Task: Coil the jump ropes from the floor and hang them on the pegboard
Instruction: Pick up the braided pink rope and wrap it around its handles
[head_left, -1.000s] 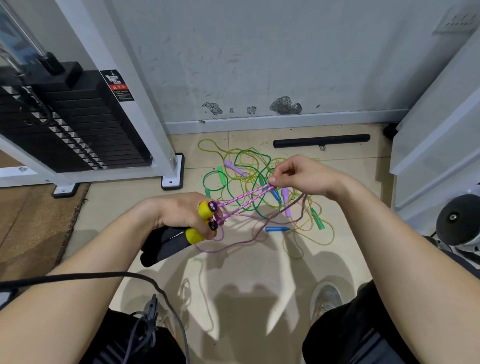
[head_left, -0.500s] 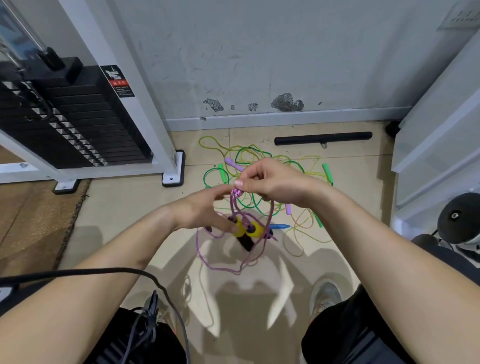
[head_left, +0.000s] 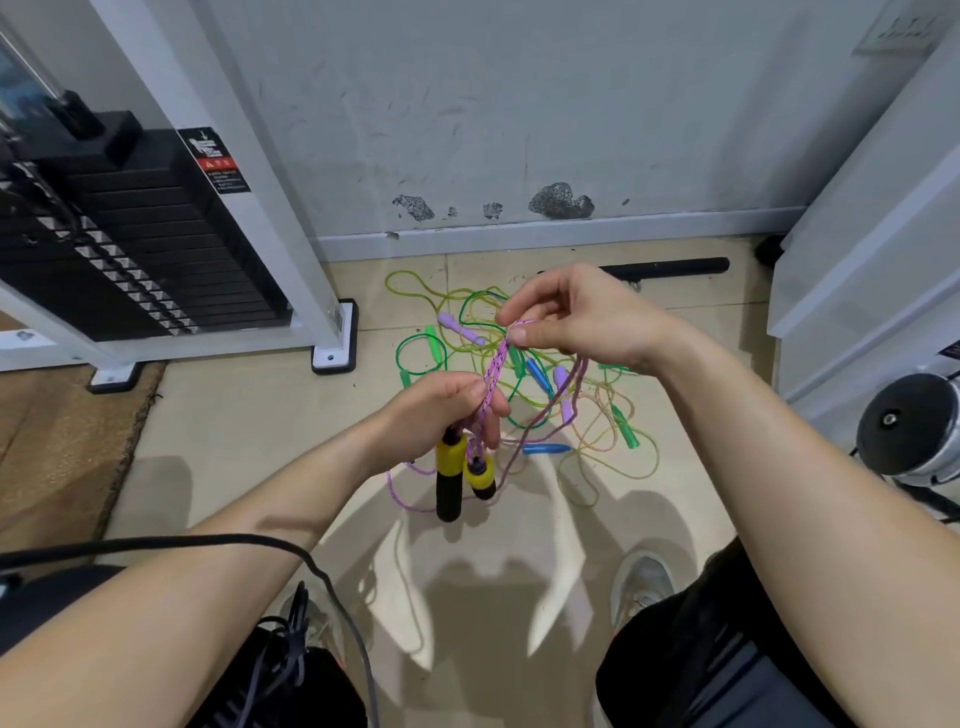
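You are looking down at your two hands above a pale tiled floor (head_left: 249, 426). Your left hand (head_left: 441, 410) is curling round a pink braided jump rope (head_left: 493, 371), gripping it just above its two yellow-and-black handles (head_left: 449, 467). The handles are hanging side by side below the fist, pointing down. Your right hand (head_left: 576, 317), farther away and to the right, is pinching the same rope between thumb and fingertips. Doubled pink strands are running straight between the two hands. More of the pink rope is drooping from the right hand in slack loops and trailing low behind the handles.

Beyond your hands, a tangle of thin ropes (head_left: 597, 410) is lying on the floor near the wall (head_left: 519, 104): green and yellowish cords, with green, purple and blue handles (head_left: 545, 448) scattered among them. A black bar (head_left: 670, 267) is lying along the far edge of the floor, partly hidden by your right hand. A black weight stack (head_left: 156, 249) in a white frame is standing at the far left. A black cable (head_left: 156, 543) is crossing over your left forearm. One shoe (head_left: 641, 582) is showing at the near right.
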